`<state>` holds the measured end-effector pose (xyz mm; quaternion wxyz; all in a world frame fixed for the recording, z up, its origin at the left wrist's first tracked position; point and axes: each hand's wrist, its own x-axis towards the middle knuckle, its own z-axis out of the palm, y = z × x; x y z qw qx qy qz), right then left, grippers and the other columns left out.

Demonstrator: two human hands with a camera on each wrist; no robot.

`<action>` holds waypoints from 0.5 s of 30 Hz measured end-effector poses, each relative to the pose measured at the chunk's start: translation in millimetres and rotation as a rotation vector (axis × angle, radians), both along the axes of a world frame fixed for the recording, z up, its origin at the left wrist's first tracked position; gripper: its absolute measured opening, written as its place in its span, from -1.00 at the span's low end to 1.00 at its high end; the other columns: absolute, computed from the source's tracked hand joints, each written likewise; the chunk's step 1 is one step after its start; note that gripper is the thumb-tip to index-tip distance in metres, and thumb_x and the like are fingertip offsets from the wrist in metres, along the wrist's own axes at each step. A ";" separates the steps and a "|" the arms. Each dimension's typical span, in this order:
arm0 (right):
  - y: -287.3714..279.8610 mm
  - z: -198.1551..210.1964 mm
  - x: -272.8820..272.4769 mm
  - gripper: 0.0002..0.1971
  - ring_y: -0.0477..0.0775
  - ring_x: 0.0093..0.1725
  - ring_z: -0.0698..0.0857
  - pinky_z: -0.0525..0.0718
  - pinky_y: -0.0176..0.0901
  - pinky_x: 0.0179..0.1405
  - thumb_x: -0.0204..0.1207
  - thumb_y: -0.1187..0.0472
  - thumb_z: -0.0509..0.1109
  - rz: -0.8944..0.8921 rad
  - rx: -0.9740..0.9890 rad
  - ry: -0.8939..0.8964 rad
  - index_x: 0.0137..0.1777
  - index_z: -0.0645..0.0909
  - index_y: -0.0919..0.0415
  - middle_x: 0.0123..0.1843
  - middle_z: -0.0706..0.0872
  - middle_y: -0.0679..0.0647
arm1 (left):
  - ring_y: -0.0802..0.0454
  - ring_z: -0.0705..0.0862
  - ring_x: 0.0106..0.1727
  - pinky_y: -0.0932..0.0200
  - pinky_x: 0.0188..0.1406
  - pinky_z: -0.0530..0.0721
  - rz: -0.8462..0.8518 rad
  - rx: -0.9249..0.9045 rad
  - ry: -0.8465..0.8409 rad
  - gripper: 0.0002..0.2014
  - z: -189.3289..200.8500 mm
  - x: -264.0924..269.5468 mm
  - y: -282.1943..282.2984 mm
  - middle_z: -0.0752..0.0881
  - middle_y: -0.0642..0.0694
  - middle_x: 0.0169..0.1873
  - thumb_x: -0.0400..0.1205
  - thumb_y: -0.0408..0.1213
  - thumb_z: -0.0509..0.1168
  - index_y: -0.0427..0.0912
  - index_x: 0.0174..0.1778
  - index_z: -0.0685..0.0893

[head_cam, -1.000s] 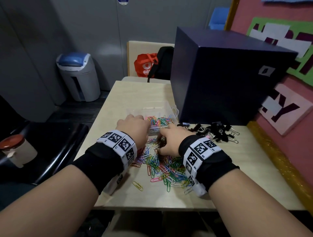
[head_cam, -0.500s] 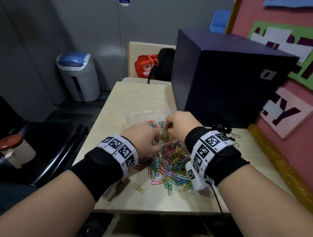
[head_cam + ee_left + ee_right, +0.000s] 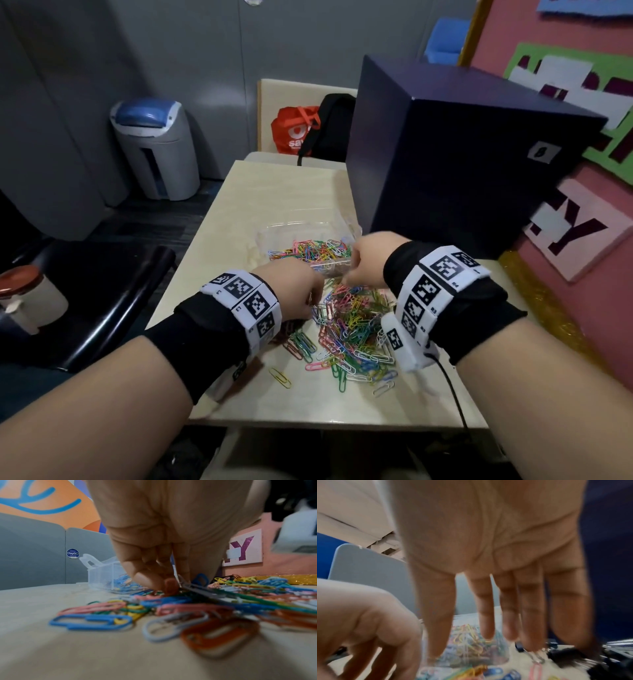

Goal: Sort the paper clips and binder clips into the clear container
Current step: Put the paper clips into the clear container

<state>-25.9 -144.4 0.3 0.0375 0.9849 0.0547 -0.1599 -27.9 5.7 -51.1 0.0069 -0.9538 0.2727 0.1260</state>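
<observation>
Left hand (image 3: 164, 536) was seen low over the loose pile of coloured paper clips (image 3: 352, 329) on the table (image 3: 239, 219), fingers curled, tips pinching clips at the pile's near-left edge. Right hand (image 3: 496, 555) was held above the clear container (image 3: 310, 229), fingers straight and spread, nothing gripped. Container sat just behind the pile, already part-filled w/ paper clips. Black binder clips (image 3: 570, 657) were noted on the table to the right of the container, blurred in the right wrist view.

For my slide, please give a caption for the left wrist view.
Left hand pinches paper clips from the pile beside the clear container.
</observation>
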 end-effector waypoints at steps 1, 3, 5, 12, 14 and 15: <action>-0.8 -1.3 -5.7 -0.41 0.11 0.16 0.71 0.70 -0.10 0.09 0.43 -0.19 0.47 0.000 -0.071 0.103 0.32 0.59 0.20 0.21 0.71 0.10 | -0.03 0.70 0.09 0.09 0.06 0.69 0.007 -0.006 -0.004 -0.78 0.8 -0.3 0.1 0.76 0.03 0.02 0.55 -0.11 0.39 0.03 0.10 0.71; -2.4 -10.2 -14.4 -0.21 0.13 0.23 0.69 0.69 -0.07 0.18 0.27 -0.23 0.58 -0.022 -0.144 0.228 0.41 0.50 0.20 0.30 0.68 0.10 | -0.02 0.71 0.07 0.13 0.02 0.69 0.012 -0.006 -0.002 -0.81 3.3 -1.7 -0.4 0.78 0.02 0.00 0.57 -0.13 0.38 -0.02 0.07 0.75; -1.7 -19.4 -19.4 -0.10 0.15 0.25 0.67 0.68 -0.01 0.22 0.17 -0.22 0.64 -0.017 -0.150 0.218 0.45 0.44 0.18 0.33 0.65 0.10 | -0.03 0.73 0.04 0.12 0.03 0.72 0.007 -0.002 0.001 -0.82 5.5 -3.2 -1.1 0.80 0.00 -0.03 0.57 -0.16 0.38 -0.07 0.04 0.78; 4.6 -21.7 -19.5 -0.55 0.17 0.28 0.64 0.63 -0.12 0.15 0.54 0.13 0.44 0.082 -0.056 0.044 0.40 0.51 0.19 0.32 0.65 0.14 | -0.02 0.71 0.06 0.24 -0.07 0.56 0.059 -0.084 -0.031 -0.85 7.4 -3.9 0.4 0.78 0.00 -0.01 0.55 -0.26 0.37 -0.07 0.02 0.76; 4.9 -22.2 -17.5 -0.63 0.18 0.28 0.65 0.64 -0.10 0.18 0.58 0.26 0.37 0.086 -0.057 0.025 0.38 0.54 0.20 0.31 0.66 0.16 | 0.00 0.69 0.07 0.26 -0.10 0.52 0.078 -0.113 -0.031 -0.85 7.6 -3.6 2.8 0.76 0.01 -0.01 0.56 -0.25 0.38 -0.05 0.03 0.75; 4.8 -22.1 -16.3 -0.63 0.19 0.29 0.65 0.63 -0.08 0.20 0.59 0.30 0.34 0.081 -0.061 0.027 0.39 0.54 0.21 0.32 0.66 0.16 | 0.01 0.69 0.07 0.27 -0.11 0.51 0.087 -0.137 -0.035 -0.85 8.1 -3.4 4.4 0.76 0.02 -0.01 0.56 -0.25 0.40 -0.05 0.03 0.75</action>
